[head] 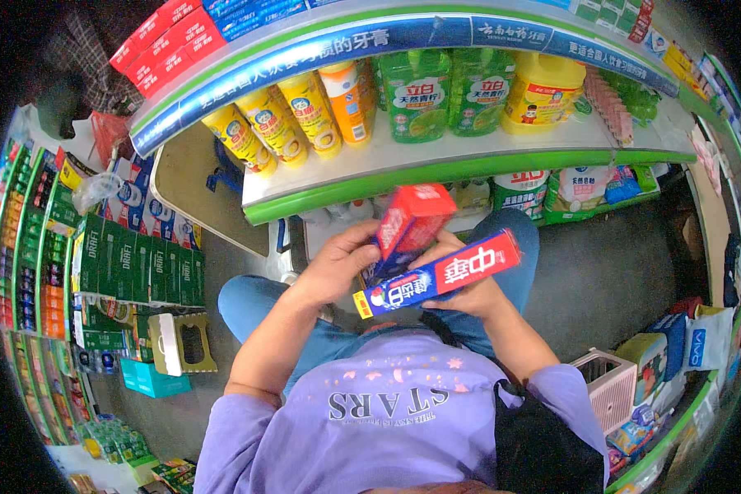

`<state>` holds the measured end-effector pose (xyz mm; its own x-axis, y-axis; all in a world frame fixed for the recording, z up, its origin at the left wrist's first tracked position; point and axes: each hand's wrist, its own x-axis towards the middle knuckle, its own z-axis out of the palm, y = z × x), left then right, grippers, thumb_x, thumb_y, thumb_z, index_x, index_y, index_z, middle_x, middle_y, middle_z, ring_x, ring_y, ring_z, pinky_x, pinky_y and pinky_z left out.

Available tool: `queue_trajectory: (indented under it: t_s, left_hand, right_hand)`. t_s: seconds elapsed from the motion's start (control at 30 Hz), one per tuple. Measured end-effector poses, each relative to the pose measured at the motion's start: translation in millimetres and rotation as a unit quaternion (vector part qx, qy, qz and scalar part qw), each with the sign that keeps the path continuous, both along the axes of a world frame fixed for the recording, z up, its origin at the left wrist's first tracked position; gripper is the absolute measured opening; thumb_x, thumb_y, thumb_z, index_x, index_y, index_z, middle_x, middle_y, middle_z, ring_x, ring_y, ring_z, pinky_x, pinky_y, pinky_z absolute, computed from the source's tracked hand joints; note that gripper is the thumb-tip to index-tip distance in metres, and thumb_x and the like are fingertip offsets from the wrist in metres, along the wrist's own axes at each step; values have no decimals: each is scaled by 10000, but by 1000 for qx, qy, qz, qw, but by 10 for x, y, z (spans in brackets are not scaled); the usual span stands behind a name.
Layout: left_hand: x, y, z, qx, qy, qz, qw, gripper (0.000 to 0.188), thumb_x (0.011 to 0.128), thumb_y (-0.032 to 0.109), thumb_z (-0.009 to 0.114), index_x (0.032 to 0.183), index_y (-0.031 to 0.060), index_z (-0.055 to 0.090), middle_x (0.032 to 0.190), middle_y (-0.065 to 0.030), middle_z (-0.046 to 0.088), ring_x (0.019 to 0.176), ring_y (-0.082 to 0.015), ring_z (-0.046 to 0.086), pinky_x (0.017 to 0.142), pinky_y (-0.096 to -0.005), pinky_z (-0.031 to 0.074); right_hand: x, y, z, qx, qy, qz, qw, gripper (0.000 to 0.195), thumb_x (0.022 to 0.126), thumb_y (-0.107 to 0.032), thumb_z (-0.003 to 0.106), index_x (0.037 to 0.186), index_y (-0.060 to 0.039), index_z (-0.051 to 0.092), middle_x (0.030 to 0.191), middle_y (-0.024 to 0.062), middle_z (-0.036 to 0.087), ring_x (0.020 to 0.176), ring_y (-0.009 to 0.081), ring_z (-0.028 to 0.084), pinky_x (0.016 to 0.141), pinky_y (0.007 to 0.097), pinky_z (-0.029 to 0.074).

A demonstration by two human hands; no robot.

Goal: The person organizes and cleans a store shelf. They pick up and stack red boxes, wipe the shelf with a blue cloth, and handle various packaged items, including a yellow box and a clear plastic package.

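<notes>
Several red and blue toothpaste boxes are between my two hands, just in front of the shelf edge. My left hand (346, 262) grips the upright red and blue toothpaste box (410, 216), thumb on its side. My right hand (469, 293) holds a long toothpaste box (438, 272) lying slantwise, its printed face up; fingers of this hand also reach behind the upright box. Whether those fingers touch the upright box is hidden. Beyond the hands, yellow cleaner bottles (309, 114) and green dish soap bottles (417, 99) stand on the white shelf (370, 163).
Red boxes (167, 46) are stacked on the upper shelf at left. Detergent bags (577, 191) stand under the green shelf edge. Green cartons (136, 259) and a plastic stool (182, 344) are at left; a pink basket (608, 389) is at right.
</notes>
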<state>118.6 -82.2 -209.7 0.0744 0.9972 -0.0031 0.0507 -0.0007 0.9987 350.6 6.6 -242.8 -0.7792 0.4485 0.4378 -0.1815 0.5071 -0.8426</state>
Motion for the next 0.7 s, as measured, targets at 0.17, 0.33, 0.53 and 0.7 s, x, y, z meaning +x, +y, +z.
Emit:
queue_trajectory:
  t_s: [0.17,0.33,0.53,0.7]
  left_hand:
    - [-18,55,-30,169,126,36,977,395,904,256,607,1228,36,556,1267,-149,510,1252,-267,417,1025,-378,344]
    - [50,13,157,206,173,76,960,474,815,229,707,1218,36,547,1206,-124,539,1127,-243,494,946,-357,392]
    - [89,-64,382,164,147,169,961,601,737,197,773,1257,46,514,1072,-73,591,965,-178,535,818,-310,430]
    - [25,-82,447,183,171,156,956,526,721,139,778,1197,58,569,1026,-76,626,922,-184,591,783,-302,467]
  right_hand:
    - [-82,-128,50,-298,-19,-66,952,662,585,-226,894,1155,-57,602,1179,82,592,1134,209,538,1008,389,403]
    - [-180,-131,-11,-157,6,-98,983,773,583,-236,897,1243,-62,534,1344,127,479,1228,236,480,1019,388,402]
    - [-262,-166,177,-127,-25,-77,989,718,587,-212,887,1215,-83,565,1390,134,436,1271,263,443,1041,423,378]
    - [-314,-207,172,-108,-73,-55,990,614,606,-208,863,1156,-99,613,1395,136,436,1216,273,505,1002,424,413]
